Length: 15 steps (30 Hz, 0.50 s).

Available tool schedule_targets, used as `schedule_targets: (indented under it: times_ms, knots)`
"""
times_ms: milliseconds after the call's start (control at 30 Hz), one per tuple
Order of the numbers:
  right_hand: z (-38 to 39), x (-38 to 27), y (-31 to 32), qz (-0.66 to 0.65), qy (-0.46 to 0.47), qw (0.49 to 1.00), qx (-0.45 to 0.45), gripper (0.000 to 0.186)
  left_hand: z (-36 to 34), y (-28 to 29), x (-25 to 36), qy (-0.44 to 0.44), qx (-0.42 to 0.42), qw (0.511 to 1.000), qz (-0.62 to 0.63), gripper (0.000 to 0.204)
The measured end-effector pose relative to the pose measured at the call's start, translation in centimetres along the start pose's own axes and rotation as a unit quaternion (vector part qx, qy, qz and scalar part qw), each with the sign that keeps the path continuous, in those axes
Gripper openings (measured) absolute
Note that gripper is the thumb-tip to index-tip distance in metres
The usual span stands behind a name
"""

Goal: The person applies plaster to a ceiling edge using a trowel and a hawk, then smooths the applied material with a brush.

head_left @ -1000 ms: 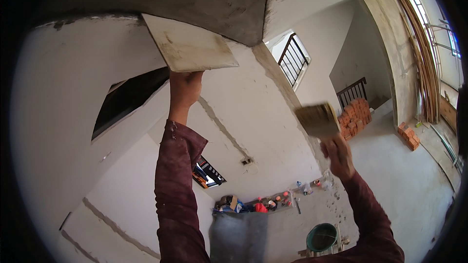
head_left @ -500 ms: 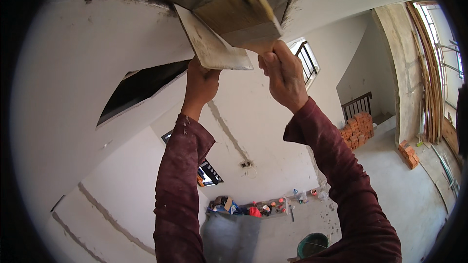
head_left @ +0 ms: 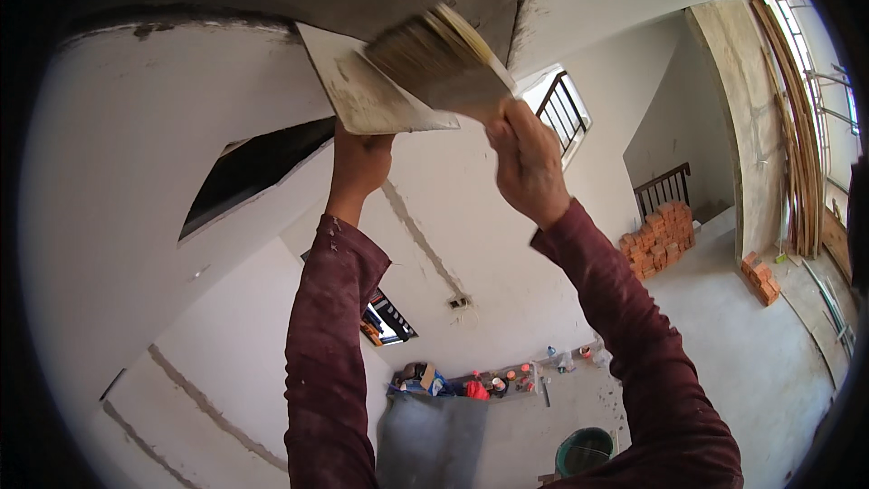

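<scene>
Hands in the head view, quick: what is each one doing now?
Left hand: closed under the flat square plaster-smeared hawk board, holding it up.
Right hand: closed on the handle of the wide flat plastering trowel.

Left hand [head_left: 360,163] under plaster board [head_left: 367,91], right hand [head_left: 528,163] gripping trowel [head_left: 439,59]

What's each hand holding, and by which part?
Left hand holds the flat plaster board from underneath, grip mostly hidden. Right hand grips the wooden trowel at its near end.
</scene>
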State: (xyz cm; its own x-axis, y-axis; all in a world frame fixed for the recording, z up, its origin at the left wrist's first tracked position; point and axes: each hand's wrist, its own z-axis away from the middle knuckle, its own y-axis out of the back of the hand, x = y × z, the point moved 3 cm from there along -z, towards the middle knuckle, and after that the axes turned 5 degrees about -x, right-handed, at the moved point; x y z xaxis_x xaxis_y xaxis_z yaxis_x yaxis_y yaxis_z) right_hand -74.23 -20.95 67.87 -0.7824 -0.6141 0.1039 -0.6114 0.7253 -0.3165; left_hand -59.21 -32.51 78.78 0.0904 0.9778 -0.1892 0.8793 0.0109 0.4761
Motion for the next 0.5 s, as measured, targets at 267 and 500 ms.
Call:
schedule_targets:
  times_ms: [267,500]
  knots:
    - [0.3,8.9,-1.4,0.133,-0.084,0.987,-0.018,0.015,-0.2,-0.5,-0.8,0.009,-0.036,0.999,-0.003,0.022]
    - [1.0,3.7,0.1,0.006,-0.044,0.999,0.003,0.013,0.6,0.3,-1.1,-0.006,-0.006,0.999,-0.052,0.024]
